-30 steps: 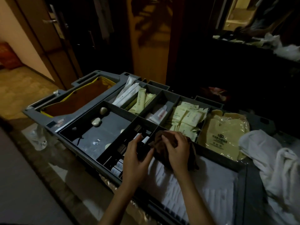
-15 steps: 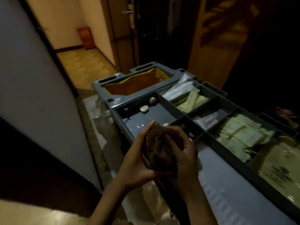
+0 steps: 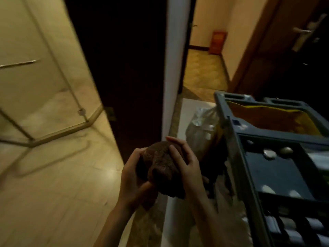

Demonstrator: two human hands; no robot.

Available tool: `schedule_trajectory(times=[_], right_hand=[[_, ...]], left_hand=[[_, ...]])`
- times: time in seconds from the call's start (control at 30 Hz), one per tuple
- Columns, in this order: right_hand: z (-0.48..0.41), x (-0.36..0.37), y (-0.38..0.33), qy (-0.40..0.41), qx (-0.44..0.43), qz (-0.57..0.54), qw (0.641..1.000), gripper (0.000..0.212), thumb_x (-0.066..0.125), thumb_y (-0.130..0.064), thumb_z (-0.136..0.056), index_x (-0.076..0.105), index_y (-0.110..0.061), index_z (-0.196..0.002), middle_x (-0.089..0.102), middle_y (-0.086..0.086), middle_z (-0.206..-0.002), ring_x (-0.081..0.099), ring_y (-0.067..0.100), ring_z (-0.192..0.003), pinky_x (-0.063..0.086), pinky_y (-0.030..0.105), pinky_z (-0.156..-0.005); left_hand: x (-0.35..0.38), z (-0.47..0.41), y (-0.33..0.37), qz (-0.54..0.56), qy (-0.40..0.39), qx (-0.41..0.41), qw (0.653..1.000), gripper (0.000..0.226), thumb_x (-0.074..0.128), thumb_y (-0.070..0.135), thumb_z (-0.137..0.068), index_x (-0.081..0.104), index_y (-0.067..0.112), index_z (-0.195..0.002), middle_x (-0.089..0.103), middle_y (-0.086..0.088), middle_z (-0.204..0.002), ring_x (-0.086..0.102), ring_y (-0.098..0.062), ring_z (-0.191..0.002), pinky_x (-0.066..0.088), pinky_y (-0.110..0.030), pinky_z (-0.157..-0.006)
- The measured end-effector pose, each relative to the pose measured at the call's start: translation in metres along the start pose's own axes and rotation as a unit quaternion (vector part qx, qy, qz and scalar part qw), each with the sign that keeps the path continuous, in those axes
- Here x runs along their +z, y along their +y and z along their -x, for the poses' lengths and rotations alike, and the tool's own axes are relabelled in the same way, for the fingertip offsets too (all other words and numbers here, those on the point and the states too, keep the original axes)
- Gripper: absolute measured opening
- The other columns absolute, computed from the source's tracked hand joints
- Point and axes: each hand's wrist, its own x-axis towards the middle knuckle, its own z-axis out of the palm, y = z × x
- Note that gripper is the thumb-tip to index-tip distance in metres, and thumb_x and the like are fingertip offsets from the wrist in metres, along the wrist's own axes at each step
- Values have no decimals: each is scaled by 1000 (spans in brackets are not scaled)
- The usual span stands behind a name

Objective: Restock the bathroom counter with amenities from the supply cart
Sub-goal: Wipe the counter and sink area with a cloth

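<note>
A bundled dark brown cloth (image 3: 161, 167) sits between both hands, held in front of me at the bathroom doorway. My left hand (image 3: 132, 177) cups it from the left and below. My right hand (image 3: 187, 162) wraps over its right side. The grey supply cart (image 3: 236, 157) stands at the right, its tray holding small round soaps (image 3: 269, 154) and a row of little bottles (image 3: 292, 232) at the lower right. The bathroom counter is out of view.
An open dark door (image 3: 128, 73) and a white door frame (image 3: 171, 68) stand straight ahead. A glass shower enclosure (image 3: 44, 90) is at the left on the tiled floor. A clear plastic bag (image 3: 201, 129) hangs on the cart's left end. A hallway runs behind.
Both hands lifted the brown cloth out of the cart tray. My view swung left, away from the cart and toward the bathroom doorway.
</note>
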Motion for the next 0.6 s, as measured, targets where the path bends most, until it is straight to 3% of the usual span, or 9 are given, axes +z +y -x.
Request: schedule_trajectory(times=[0.1, 0.2, 0.27, 0.33, 0.43, 0.5, 0.6], right_hand=[[-20, 53, 17, -96, 39, 6, 995, 41, 59, -45, -85, 57, -34, -124, 60, -8, -124, 60, 6, -112, 54, 26, -86], [-34, 106, 35, -203, 82, -23, 975, 65, 62, -55, -80, 41, -38, -140, 53, -13, -135, 53, 4, -123, 49, 25, -97], [-44, 142, 50, -256, 102, 6, 961, 92, 69, -69, -66, 30, -42, -145, 45, -13, -143, 48, 4, -128, 45, 27, -103], [-53, 180, 65, -282, 99, 57, 953, 106, 74, -74, -56, 25, -47, -146, 41, -14, -144, 45, 5, -130, 44, 28, -105], [-66, 230, 86, -269, 105, 22, 957, 85, 80, -43, -69, 38, -39, -142, 57, -4, -133, 56, 11, -121, 50, 40, -101], [-75, 258, 94, -266, 107, -4, 958, 72, 74, -31, -75, 45, -27, -140, 64, 0, -125, 60, 14, -116, 51, 42, -99], [-88, 293, 103, -279, 106, -13, 954, 54, 70, -21, -79, 56, -24, -131, 69, -3, -116, 64, 11, -110, 54, 31, -91]], left_hand=[[-54, -1, -14, -54, 101, -59, 992, 49, 74, 42, -69, 59, 17, -108, 65, 10, -99, 64, -5, -88, 53, -23, -70], [-103, 2, -33, -92, 204, -122, 967, 45, 81, 28, -69, 62, 17, -109, 67, 8, -99, 65, -7, -91, 58, -35, -75], [-133, 3, -40, -154, 263, -139, 942, 50, 78, 37, -64, 63, 17, -108, 66, 7, -97, 64, -6, -87, 57, -32, -71], [-164, 4, -45, -243, 275, -123, 922, 50, 71, 42, -65, 62, 18, -107, 64, 7, -94, 62, -6, -81, 53, -23, -65], [-210, 7, -59, -314, 222, -113, 916, 50, 75, 29, -66, 62, 21, -113, 60, 10, -93, 59, -8, -80, 50, -21, -64], [-242, 12, -68, -313, 198, -120, 921, 57, 73, 39, -68, 59, 25, -121, 57, 12, -97, 57, -5, -85, 51, -22, -68], [-283, 22, -81, -285, 191, -143, 928, 65, 66, 66, -71, 52, 34, -126, 55, 16, -107, 56, -3, -98, 51, -20, -78]])
